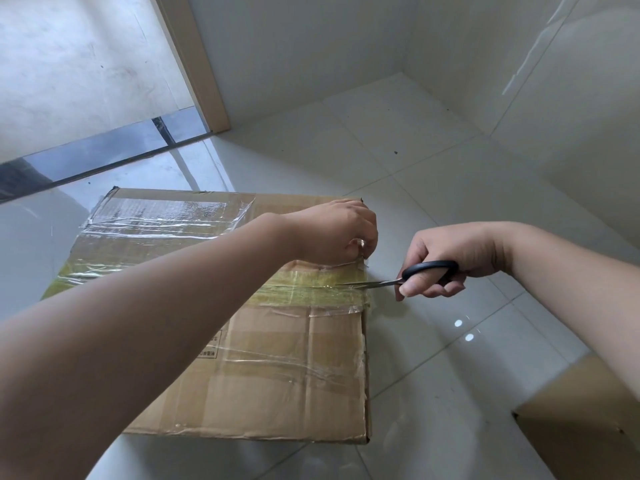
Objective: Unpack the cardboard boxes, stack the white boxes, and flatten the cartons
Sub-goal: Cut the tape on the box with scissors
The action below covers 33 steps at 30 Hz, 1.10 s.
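Observation:
A large taped cardboard box (270, 368) lies closed on the glossy tiled floor. A band of yellowish tape (311, 289) runs across its top seam. My right hand (446, 265) grips black-handled scissors (415, 275), whose blades point left into the tape at the box's right edge. My left hand (339, 230) reaches across the box, its fingers curled over the far flap's right edge next to the seam. Nothing inside the box shows.
A second cardboard carton (588, 420) juts in at the bottom right corner. White walls meet in a corner ahead, and a wooden door frame (197, 64) with a dark threshold stands at the upper left. Tiled floor (433, 174) surrounds the box.

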Each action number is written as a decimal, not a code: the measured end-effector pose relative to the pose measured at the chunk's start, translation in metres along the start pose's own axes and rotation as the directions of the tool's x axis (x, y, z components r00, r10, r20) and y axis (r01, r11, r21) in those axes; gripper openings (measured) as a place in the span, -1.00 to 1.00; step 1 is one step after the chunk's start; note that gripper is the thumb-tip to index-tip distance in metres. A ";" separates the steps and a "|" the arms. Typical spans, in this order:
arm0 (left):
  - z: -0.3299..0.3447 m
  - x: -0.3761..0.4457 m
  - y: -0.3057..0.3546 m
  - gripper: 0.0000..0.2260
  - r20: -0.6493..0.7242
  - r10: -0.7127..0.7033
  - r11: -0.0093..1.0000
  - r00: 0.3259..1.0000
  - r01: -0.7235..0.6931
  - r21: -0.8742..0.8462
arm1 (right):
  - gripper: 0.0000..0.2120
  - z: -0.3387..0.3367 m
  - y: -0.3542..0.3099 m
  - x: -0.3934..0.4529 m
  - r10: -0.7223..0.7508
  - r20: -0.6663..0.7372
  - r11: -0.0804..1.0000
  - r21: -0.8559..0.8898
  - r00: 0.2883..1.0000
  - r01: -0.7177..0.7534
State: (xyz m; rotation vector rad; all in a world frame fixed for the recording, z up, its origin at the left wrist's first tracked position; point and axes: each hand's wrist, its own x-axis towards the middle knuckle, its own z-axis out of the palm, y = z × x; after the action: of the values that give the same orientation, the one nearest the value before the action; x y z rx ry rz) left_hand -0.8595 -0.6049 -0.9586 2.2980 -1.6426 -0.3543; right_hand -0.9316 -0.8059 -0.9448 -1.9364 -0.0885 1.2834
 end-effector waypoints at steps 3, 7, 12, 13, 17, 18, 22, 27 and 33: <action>0.001 0.000 0.000 -0.81 -0.004 -0.009 1.000 1.000 0.009 -0.016 | -0.55 0.003 -0.006 -0.001 0.011 0.040 1.000 0.010 0.999 -0.012; -0.001 -0.002 -0.001 -0.77 -0.014 -0.057 0.994 0.998 0.055 -0.095 | -0.35 0.001 -0.014 -0.005 0.013 -0.020 0.996 -0.092 1.000 -0.014; -0.011 -0.008 -0.003 -0.66 -0.026 -0.120 0.976 0.992 0.114 -0.184 | -0.46 0.000 -0.025 -0.010 -0.008 0.001 0.986 -0.165 1.000 0.008; -0.012 -0.010 -0.003 -0.68 -0.015 -0.127 0.977 0.992 0.122 -0.174 | -0.53 0.000 -0.027 -0.011 0.001 0.000 0.987 -0.160 1.000 -0.001; -0.011 -0.016 -0.005 -0.72 0.005 -0.142 0.981 0.990 0.141 -0.131 | -0.74 0.000 -0.039 -0.016 0.074 0.027 0.990 -0.121 0.997 -0.070; -0.011 -0.017 -0.007 -0.70 -0.001 -0.155 0.982 0.988 0.154 -0.108 | -0.69 0.001 -0.042 -0.016 0.087 0.035 0.991 -0.103 0.996 -0.083; -0.010 -0.022 -0.027 -0.47 0.019 -0.428 0.903 0.903 0.427 0.035 | -0.58 0.005 -0.049 -0.013 0.110 0.028 0.992 -0.072 0.994 -0.107; -0.005 -0.026 -0.038 -0.25 0.017 -0.536 0.829 0.844 0.521 0.204 | -0.73 0.006 -0.062 -0.011 0.116 -0.040 0.985 -0.123 0.992 -0.120; -0.027 -0.021 -0.012 -0.44 0.058 -0.424 0.897 0.904 0.428 -0.111 | -0.74 0.004 -0.077 -0.008 0.162 -0.078 0.961 -0.213 0.984 -0.175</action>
State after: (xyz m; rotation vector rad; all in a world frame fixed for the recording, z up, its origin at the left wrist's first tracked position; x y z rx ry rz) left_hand -0.8463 -0.5786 -0.9374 2.5535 -1.0778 -0.5717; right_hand -0.9120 -0.7551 -0.8897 -2.2096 -0.0370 1.3729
